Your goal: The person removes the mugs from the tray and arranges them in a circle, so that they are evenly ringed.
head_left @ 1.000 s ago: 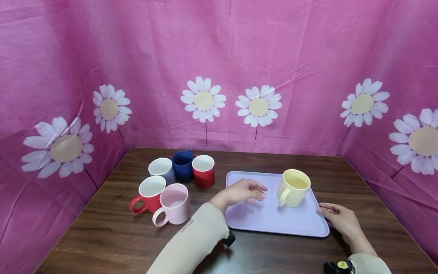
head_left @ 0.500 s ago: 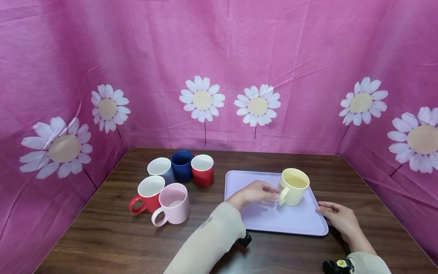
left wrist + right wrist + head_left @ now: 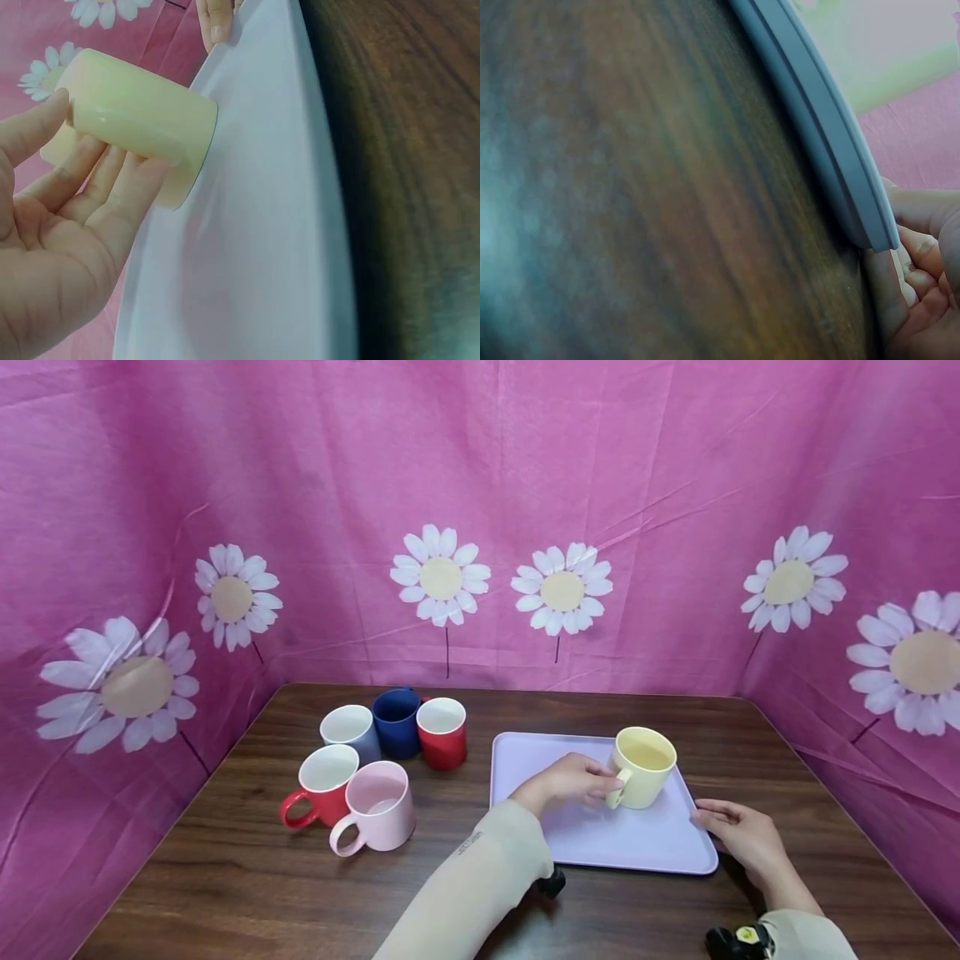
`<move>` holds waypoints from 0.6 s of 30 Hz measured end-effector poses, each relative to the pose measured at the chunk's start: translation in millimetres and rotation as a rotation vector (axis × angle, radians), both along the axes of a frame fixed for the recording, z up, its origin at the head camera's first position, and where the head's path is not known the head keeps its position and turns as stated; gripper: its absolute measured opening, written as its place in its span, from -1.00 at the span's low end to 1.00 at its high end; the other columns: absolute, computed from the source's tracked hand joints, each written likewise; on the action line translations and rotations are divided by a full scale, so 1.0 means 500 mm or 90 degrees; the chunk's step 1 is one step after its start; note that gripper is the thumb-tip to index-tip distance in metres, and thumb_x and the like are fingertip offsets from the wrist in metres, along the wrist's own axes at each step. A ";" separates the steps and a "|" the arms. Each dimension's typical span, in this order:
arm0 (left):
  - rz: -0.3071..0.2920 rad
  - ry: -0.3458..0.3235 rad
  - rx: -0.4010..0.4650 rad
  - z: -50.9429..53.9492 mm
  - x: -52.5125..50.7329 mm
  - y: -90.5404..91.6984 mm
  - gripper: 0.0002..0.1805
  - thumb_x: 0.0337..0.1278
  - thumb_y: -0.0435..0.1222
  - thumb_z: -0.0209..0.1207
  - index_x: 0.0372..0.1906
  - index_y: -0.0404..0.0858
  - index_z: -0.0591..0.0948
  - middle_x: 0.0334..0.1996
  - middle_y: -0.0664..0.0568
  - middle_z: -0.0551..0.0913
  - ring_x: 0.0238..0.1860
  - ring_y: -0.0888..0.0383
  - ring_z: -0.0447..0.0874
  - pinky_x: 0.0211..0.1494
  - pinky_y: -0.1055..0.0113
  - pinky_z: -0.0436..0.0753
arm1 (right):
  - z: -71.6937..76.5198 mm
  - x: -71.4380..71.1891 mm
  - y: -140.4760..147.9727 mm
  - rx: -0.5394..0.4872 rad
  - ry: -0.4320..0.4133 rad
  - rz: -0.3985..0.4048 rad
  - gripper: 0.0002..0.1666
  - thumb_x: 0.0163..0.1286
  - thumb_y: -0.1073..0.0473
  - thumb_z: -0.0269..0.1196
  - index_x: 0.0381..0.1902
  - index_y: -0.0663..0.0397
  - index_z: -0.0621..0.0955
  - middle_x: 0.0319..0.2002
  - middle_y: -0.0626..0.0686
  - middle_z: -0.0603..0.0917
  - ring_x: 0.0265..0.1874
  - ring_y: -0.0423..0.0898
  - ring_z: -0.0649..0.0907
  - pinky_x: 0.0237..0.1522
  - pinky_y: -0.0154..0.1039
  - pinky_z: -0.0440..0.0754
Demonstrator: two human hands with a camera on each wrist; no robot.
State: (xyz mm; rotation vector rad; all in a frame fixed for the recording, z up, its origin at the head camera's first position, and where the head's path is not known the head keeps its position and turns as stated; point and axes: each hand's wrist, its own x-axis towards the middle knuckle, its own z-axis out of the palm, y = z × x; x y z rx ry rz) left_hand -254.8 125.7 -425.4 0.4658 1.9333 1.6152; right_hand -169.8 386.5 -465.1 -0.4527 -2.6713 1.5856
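A yellow mug [image 3: 643, 768] stands upright near the right end of a lilac tray [image 3: 592, 835]. My left hand [image 3: 570, 779] is at the mug's left side and pinches its handle [image 3: 619, 788] between thumb and fingers. From the left wrist view, the thumb of the left hand [image 3: 67, 255] lies on one side of the handle and the fingers on the other, partly hidden. My right hand [image 3: 742, 835] holds the tray's right edge; in the right wrist view its thumb lies along the tray rim [image 3: 832, 127] with the other fingers curled below.
Several mugs crowd the left of the wooden table [image 3: 247, 877]: a pink mug [image 3: 385, 810], a red mug [image 3: 330, 789] with white inside, a light blue mug [image 3: 363, 735], a dark blue mug [image 3: 397, 727] and another red mug [image 3: 442, 743]. A pink flowered curtain [image 3: 495, 460] encloses the table.
My left hand has moved right across the tray to the yellow mug and taken hold of its handle. The right hand stays at the tray's edge.
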 end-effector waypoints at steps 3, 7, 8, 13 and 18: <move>-0.015 0.001 -0.007 0.008 -0.002 0.003 -0.75 0.16 -0.32 0.26 -0.15 -0.43 0.68 -0.35 0.04 0.67 -0.34 0.14 0.68 -0.23 0.24 0.67 | -0.003 -0.001 0.001 -0.001 -0.002 -0.003 -0.26 0.27 0.00 0.32 0.13 0.55 0.44 -0.16 0.24 0.69 -0.38 -0.40 0.60 -0.30 -0.28 0.66; -0.039 0.011 -0.007 0.017 -0.007 0.006 -0.78 0.16 -0.35 0.25 -0.18 -0.46 0.68 -0.37 0.05 0.67 -0.39 0.18 0.65 -0.24 0.23 0.67 | -0.005 -0.002 0.001 -0.001 -0.004 -0.005 -0.26 0.27 0.00 0.32 0.14 0.54 0.44 -0.16 0.23 0.69 -0.38 -0.39 0.60 -0.30 -0.28 0.66; -0.044 0.017 -0.010 0.019 -0.008 0.006 -0.79 0.16 -0.36 0.25 -0.19 -0.46 0.69 -0.38 0.05 0.68 -0.41 0.19 0.65 -0.24 0.23 0.67 | -0.005 -0.002 0.001 -0.002 -0.005 -0.005 -0.27 0.27 0.00 0.32 0.14 0.54 0.44 -0.16 0.23 0.69 -0.38 -0.39 0.60 -0.30 -0.28 0.66; -0.063 0.038 -0.018 0.023 -0.014 0.009 -0.85 0.14 -0.39 0.26 -0.28 -0.44 0.71 -0.47 0.00 0.71 -0.47 0.22 0.63 -0.27 0.22 0.67 | -0.003 -0.002 0.002 0.004 -0.010 -0.007 -0.26 0.27 -0.02 0.31 0.14 0.53 0.44 -0.16 0.23 0.69 -0.37 -0.38 0.60 -0.29 -0.27 0.66; -0.062 0.044 -0.026 0.024 -0.017 0.012 -0.86 0.12 -0.42 0.26 -0.28 -0.46 0.71 -0.48 -0.05 0.71 -0.47 0.19 0.67 -0.29 0.23 0.67 | 0.002 -0.001 0.002 0.012 -0.017 -0.007 -0.24 0.27 -0.04 0.31 0.15 0.52 0.44 -0.14 0.24 0.69 -0.35 -0.35 0.61 -0.29 -0.25 0.66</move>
